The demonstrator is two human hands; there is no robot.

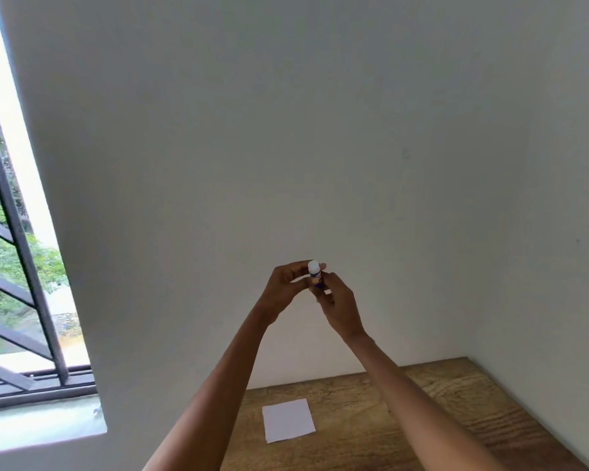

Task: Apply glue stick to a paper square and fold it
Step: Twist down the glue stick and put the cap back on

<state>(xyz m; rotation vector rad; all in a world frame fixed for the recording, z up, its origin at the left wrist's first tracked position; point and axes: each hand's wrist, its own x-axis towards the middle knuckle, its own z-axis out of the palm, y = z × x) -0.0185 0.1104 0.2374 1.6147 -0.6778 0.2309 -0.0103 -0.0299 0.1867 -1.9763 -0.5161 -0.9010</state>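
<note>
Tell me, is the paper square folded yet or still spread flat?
Spread flat, unfolded. The paper square lies as one sheet on the wooden table, no crease visible, while both hands hold the glue stick above it.

Wooden table in wall corner; white paper square flat on it.

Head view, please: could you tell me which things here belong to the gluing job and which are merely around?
Belongs to the job:
glue stick, held up by the left hand and right hand
paper square, flat and unfolded

Merely around:
wooden table
window
wall
</note>
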